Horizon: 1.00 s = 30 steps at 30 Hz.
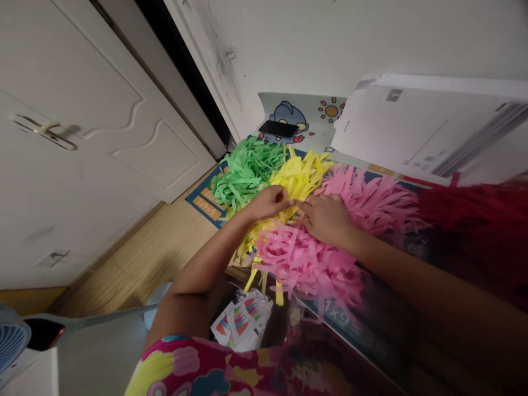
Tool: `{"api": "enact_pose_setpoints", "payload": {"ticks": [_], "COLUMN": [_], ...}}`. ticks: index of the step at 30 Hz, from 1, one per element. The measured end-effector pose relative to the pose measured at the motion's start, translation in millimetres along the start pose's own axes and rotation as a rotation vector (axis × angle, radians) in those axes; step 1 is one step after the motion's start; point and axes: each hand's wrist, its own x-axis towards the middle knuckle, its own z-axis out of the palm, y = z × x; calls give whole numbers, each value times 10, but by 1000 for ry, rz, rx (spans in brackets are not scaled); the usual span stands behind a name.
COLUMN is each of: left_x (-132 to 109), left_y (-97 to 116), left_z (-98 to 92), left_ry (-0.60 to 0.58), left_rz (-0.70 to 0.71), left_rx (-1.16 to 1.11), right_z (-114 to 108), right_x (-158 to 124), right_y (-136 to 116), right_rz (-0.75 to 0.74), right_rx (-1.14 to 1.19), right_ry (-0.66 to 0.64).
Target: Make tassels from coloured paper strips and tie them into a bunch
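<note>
My left hand (269, 202) is curled in a pinch over a bundle of yellow paper strips (299, 175). Its fingertips meet those of my right hand (325, 216), which is bent over the narrow middle of the pink strips (307, 261). Whatever the fingers pinch is too small to make out. The pink strips fan out on both sides of my right hand. Some yellow strips hang over the table's near edge below my left hand. A bundle of green strips (243, 170) lies beyond my left hand.
Dark red strips (474, 214) lie at the right. A phone (279, 128) rests on a cartoon mat at the back, beside large white sheets (412, 121) against the wall. A torn printed packet (243, 322) is near my lap. A fan (14, 335) stands at lower left.
</note>
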Motion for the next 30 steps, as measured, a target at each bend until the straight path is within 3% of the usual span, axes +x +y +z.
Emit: {"api": "enact_pose_setpoints", "payload": {"ticks": [3,5,8,12,16,22,25,27,30], "left_x": [-30,-51,-73,-48,12,154,317,422,508], "left_y": [154,240,330,438,554,831,1277,1698,2320], "left_z": [26,46,40,-113,-522,-1378,-1582,-1580,-1426], "left_ry": [65,44,22,104,321,828,957,901,695], "left_rz": [-74,-144,-214,-283,-428,-587,-485,-283,42], "left_rx": [360,528,640,710,783,663,675,787,998], "right_z": [-3,1,12,30,40,96,99,21,-256], "right_x": [3,-4,-9,33,92,113,132,134,9], "right_y": [-4,-1,-5,-50,-92,-116,-127,-102,-11], "right_rz": [-9,-8,-32,-257,-314,-289,-271,-249,-150], "right_rx": [-23,-31,-35,17,78,118,151,185,263], "right_ry": [-8,-9,50,116,43,72,103,136,249]}}
